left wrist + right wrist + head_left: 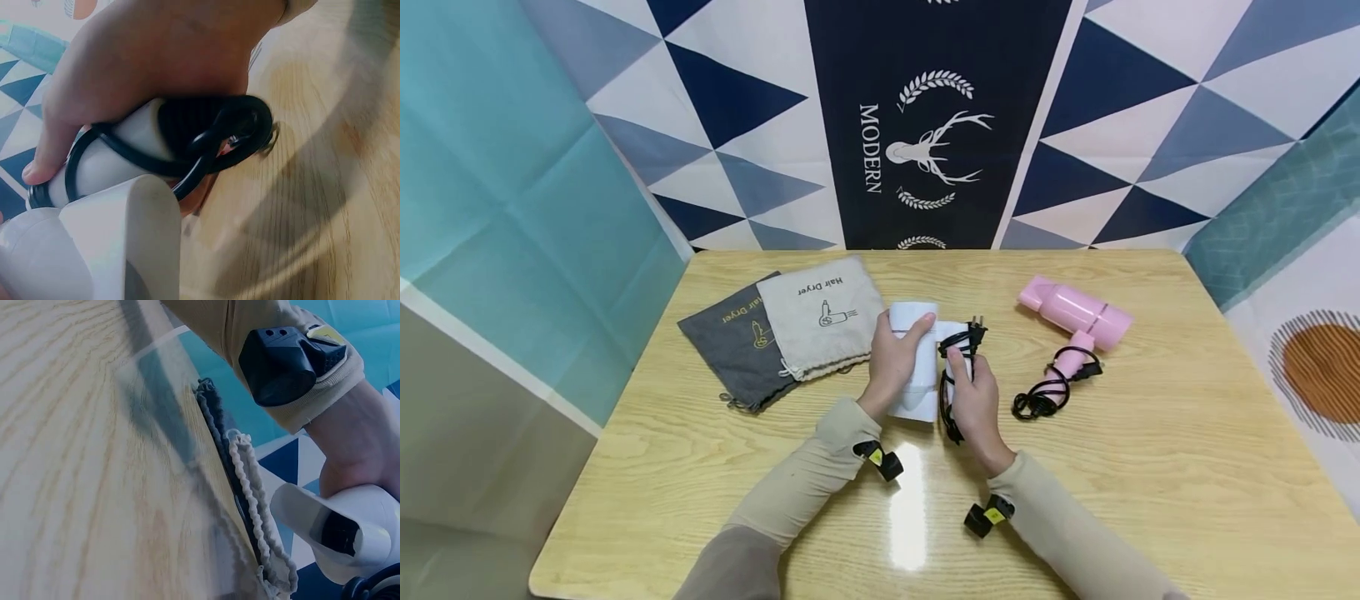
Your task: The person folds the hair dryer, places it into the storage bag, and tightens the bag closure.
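Both hands hold a white hair dryer [917, 375] over the middle of the table. The left hand [895, 354] grips its barrel, thumb across the top. With the right hand [976, 400] the person grips the handle, which has a black cord [953, 342] wound round it; the two-pin plug sticks up at the far end. In the left wrist view the cord [187, 165] loops round the handle, beside the dryer's nozzle [153, 225]. The right wrist view shows the nozzle opening [340, 531] with the left hand behind it.
A pink hair dryer [1075, 312] lies at the right, its black cord [1041, 400] looped round the handle. To the left, a light drawstring bag [820, 342] overlaps a dark grey drawstring bag [730, 333]. The wooden table [1187, 467] meets a patterned backdrop along its far edge.
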`<state>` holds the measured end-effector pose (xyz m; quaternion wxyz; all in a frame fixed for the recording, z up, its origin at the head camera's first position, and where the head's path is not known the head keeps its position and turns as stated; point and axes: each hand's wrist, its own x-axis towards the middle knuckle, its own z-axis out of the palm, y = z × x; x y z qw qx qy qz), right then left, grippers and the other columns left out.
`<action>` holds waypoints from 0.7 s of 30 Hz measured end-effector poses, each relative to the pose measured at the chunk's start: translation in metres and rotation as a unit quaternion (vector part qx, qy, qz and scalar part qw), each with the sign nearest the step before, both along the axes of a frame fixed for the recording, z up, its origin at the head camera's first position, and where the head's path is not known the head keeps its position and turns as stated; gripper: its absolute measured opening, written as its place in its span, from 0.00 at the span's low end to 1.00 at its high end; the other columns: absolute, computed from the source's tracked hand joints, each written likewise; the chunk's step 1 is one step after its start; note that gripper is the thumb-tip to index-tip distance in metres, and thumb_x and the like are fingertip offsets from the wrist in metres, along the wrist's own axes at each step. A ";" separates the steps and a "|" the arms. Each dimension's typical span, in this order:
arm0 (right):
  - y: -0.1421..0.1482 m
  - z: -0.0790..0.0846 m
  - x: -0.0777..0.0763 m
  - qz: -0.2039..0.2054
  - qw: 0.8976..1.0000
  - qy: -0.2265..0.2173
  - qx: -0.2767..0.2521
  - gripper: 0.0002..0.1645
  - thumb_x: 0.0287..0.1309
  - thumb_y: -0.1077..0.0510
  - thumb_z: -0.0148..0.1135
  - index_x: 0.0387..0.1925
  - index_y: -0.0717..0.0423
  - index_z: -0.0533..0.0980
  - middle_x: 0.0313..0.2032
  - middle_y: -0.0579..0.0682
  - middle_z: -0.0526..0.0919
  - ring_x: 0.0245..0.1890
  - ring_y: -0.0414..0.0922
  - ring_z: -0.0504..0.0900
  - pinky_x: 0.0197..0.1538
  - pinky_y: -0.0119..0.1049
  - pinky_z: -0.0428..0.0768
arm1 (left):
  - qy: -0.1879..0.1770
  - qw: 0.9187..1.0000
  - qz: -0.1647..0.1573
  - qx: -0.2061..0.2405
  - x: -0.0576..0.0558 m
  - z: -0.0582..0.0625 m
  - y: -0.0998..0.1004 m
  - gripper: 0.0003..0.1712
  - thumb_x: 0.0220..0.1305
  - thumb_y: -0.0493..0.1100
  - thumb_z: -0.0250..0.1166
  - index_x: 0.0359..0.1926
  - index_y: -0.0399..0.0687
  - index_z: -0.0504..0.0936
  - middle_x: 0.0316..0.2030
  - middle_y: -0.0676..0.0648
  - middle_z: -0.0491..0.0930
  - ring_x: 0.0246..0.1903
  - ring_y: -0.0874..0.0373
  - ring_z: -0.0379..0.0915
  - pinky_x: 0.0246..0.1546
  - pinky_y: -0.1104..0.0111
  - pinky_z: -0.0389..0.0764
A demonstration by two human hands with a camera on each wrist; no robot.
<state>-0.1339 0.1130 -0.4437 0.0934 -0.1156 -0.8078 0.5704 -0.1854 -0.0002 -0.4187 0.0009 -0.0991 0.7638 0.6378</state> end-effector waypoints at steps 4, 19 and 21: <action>-0.002 0.002 -0.002 -0.009 1.000 0.014 -0.001 0.25 0.72 0.42 0.47 0.35 0.61 0.68 0.22 0.53 0.70 0.21 0.43 0.69 0.28 0.34 0.70 | 0.018 1.000 0.003 0.004 0.000 0.002 0.001 0.43 0.58 0.65 0.65 0.65 0.44 0.65 0.41 0.43 0.79 0.27 0.55 0.76 0.24 0.66 0.79; 0.000 0.001 -0.003 0.020 1.000 -0.011 -0.016 0.26 0.72 0.40 0.46 0.37 0.61 0.67 0.23 0.52 0.71 0.20 0.41 0.71 0.27 0.33 0.72 | 0.007 1.000 -0.010 0.010 0.000 -0.002 -0.003 0.46 0.59 0.65 0.64 0.67 0.44 0.62 0.43 0.42 0.78 0.30 0.54 0.76 0.26 0.66 0.79; 0.001 0.001 -0.003 0.026 0.999 -0.018 -0.010 0.27 0.72 0.39 0.46 0.37 0.61 0.67 0.24 0.52 0.70 0.21 0.42 0.71 0.28 0.34 0.72 | 0.003 1.000 -0.012 0.018 0.001 -0.003 -0.005 0.46 0.59 0.65 0.64 0.68 0.43 0.61 0.44 0.41 0.77 0.31 0.54 0.76 0.27 0.66 0.79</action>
